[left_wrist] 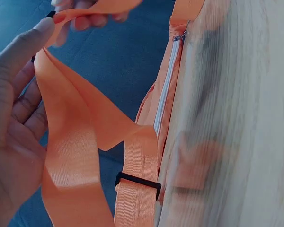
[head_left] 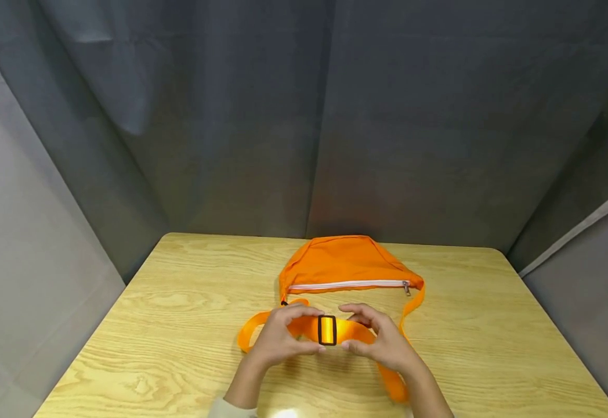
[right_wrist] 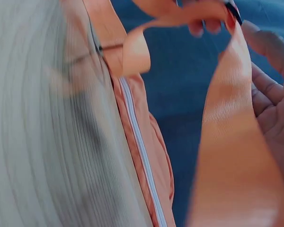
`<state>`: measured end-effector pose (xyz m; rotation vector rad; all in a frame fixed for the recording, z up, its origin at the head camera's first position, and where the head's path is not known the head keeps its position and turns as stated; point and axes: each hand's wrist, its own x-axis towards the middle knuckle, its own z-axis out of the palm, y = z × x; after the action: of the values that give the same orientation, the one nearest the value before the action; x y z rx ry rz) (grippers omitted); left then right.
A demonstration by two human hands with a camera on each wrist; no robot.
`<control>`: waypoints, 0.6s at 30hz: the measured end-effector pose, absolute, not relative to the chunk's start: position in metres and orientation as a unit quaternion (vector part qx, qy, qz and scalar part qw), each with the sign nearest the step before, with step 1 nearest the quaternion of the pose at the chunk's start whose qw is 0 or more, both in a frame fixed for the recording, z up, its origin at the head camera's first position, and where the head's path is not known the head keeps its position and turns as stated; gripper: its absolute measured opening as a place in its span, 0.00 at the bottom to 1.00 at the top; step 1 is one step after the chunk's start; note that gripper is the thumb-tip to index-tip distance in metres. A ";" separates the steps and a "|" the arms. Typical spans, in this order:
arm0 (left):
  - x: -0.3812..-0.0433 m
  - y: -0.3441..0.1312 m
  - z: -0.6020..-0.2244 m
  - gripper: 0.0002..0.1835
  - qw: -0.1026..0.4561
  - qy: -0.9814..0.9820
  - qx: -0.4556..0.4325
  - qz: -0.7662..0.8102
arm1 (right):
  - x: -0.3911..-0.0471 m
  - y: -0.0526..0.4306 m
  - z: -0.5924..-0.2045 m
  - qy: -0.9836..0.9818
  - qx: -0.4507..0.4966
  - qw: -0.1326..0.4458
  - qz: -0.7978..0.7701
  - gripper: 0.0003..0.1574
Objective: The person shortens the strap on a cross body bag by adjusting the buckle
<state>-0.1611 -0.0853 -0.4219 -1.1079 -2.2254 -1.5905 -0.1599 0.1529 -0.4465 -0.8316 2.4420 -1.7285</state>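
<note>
head view: the orange strap was gripped by the left hand and the right hand either side of the black slider, probably to keep it taut, above the table, before the bag.

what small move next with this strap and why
Probably draw the orange strap gently rightward with the right hand, while the left hand steadies the black buckle: the strap runs through that buckle, the left hand's grip is at its edge, and the right hand is beside it, close to the strap.
</note>
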 end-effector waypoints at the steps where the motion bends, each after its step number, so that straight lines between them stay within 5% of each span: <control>1: -0.160 -0.086 -0.422 0.26 0.091 -0.750 -0.371 -0.541 | -0.160 0.156 -0.447 0.786 -0.266 0.019 -0.557 0.29; 10: -0.160 -0.084 -0.423 0.25 0.065 -0.740 -0.377 -0.554 | -0.161 0.162 -0.448 0.756 -0.258 0.035 -0.600 0.06; 18: -0.170 -0.082 -0.447 0.27 0.075 -0.758 -0.366 -0.536 | -0.160 0.154 -0.449 0.750 -0.211 0.046 -0.625 0.07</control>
<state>-0.1698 -0.0825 -0.4471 -1.0962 -2.2719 -1.6061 -0.1602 0.1536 -0.4494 -0.6444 2.2900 -1.9087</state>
